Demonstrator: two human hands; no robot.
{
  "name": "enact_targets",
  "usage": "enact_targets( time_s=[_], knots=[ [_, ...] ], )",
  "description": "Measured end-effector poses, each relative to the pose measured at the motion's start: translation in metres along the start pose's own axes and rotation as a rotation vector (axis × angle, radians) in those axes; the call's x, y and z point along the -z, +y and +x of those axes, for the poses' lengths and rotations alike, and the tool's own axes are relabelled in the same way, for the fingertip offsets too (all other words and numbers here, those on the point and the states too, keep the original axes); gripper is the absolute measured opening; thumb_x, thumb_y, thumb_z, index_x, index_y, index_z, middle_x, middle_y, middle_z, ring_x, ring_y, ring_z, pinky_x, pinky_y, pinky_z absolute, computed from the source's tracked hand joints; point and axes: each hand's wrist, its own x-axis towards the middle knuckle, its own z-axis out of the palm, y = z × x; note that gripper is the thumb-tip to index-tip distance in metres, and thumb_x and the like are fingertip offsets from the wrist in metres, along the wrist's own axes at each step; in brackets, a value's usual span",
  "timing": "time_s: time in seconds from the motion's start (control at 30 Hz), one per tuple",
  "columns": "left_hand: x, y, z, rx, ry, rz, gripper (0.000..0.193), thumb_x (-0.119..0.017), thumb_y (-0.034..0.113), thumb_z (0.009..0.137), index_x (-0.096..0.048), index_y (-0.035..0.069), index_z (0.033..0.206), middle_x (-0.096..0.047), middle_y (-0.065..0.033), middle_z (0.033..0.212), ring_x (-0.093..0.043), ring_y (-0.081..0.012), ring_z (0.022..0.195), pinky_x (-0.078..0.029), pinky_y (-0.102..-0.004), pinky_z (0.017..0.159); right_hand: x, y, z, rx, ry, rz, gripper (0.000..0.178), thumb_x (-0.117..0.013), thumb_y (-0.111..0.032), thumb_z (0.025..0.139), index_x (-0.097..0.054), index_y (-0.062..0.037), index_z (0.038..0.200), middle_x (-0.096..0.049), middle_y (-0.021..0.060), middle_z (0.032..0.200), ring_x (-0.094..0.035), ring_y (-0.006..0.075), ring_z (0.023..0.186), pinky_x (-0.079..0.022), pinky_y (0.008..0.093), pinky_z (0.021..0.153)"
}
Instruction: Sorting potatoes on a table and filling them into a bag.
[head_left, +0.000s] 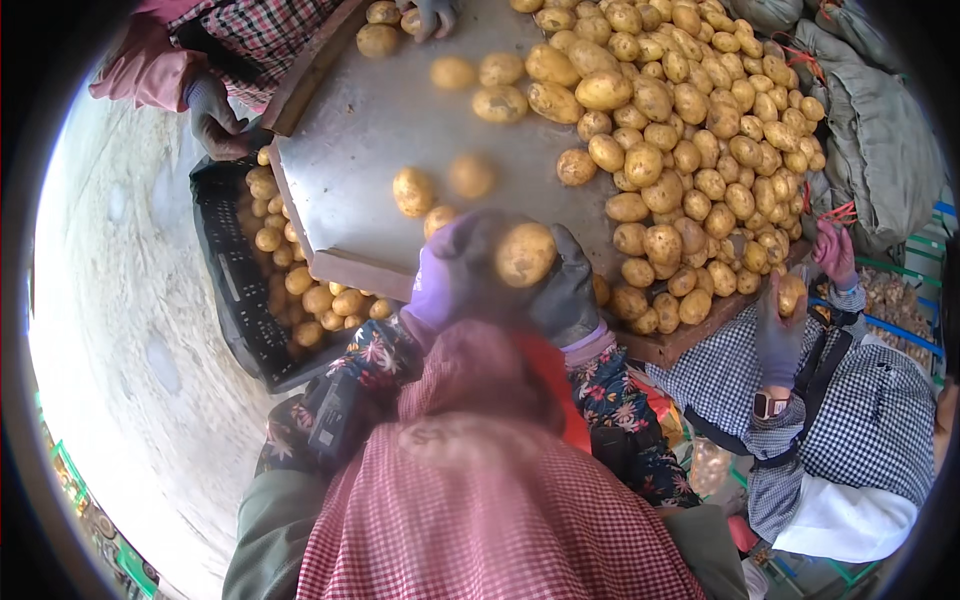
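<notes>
A yellow-brown potato (525, 254) sits between my two gloved hands at the near edge of the metal sorting table (350, 160). My right hand (568, 290), in a dark glove with a pale purple cuff, is closed around the potato's right side. My left hand (458, 268), in a purple and dark glove, is just left of the potato; its fingers are blurred, so their grip is unclear. Beyond my left hand lie a loose potato (413, 191) and a blurred one (472, 175).
A large potato heap (690, 150) covers the table's right side. A black crate (235, 290) of potatoes stands at the left. Co-workers' gloved hands show at upper left (217, 118) and at right (780, 340), the latter with a potato. Grey-green sacks (870, 140) lie at upper right.
</notes>
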Motion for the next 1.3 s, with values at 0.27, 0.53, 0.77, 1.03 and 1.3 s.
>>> enact_targets(
  time_s=[0.27, 0.53, 0.77, 1.03, 1.3],
  knots=[
    [0.006, -0.015, -0.007, 0.424, 0.102, -0.783, 0.031, -0.052, 0.019, 0.089, -0.052, -0.001, 0.112, -0.058, -0.0064, 0.102, -0.055, -0.0153, 0.094, -0.043, -0.0273, 0.083, -0.009, -0.007, 0.005, -0.220, 0.041, 0.335, 0.049, -0.036, -0.042, 0.088, -0.044, -0.0023, 0.117, -0.050, 0.0135, 0.116, -0.050, 0.0272, 0.108, -0.040, 0.0426, 0.094],
    [0.007, -0.015, -0.030, 0.485, 0.156, -0.861, 0.043, -0.051, 0.019, 0.089, -0.037, 0.003, 0.127, -0.049, -0.0076, 0.119, -0.049, -0.0181, 0.106, -0.038, -0.0295, 0.092, -0.019, -0.004, -0.002, -0.065, -0.029, -0.917, 0.032, -0.041, -0.020, 0.090, -0.046, -0.0039, 0.118, -0.052, 0.0122, 0.114, -0.049, 0.0195, 0.108, -0.040, 0.0339, 0.093],
    [0.033, -0.041, -0.053, 0.293, -0.086, -0.446, 0.051, -0.056, 0.015, 0.085, -0.031, 0.003, 0.128, -0.049, -0.0136, 0.117, -0.052, -0.0225, 0.106, -0.043, -0.0372, 0.090, 0.023, -0.044, 0.059, 0.326, -0.052, -2.060, 0.037, -0.047, -0.007, 0.078, -0.050, -0.0053, 0.115, -0.049, 0.0141, 0.118, -0.042, 0.0261, 0.115, -0.033, 0.0369, 0.097],
    [0.038, -0.042, -0.079, 0.062, 0.072, -0.254, 0.072, -0.066, 0.000, 0.073, -0.024, 0.006, 0.131, -0.048, -0.0145, 0.119, -0.051, -0.0216, 0.107, -0.040, -0.0367, 0.095, 0.058, -0.033, 0.105, 0.072, -0.314, -2.117, 0.037, -0.056, -0.011, 0.074, -0.052, -0.0119, 0.111, -0.055, 0.0112, 0.102, -0.055, 0.0231, 0.089, -0.039, 0.0359, 0.090],
    [0.045, -0.052, -0.087, 0.207, 0.053, -0.513, 0.067, -0.067, 0.008, 0.075, -0.026, 0.002, 0.128, -0.051, -0.0150, 0.115, -0.051, -0.0222, 0.107, -0.039, -0.0357, 0.097, 0.014, -0.020, 0.021, -0.524, 0.105, 0.385, 0.036, -0.050, -0.028, 0.087, -0.044, -0.0084, 0.117, -0.053, 0.0147, 0.110, -0.054, 0.0231, 0.095, -0.047, 0.0363, 0.079]
  ],
)
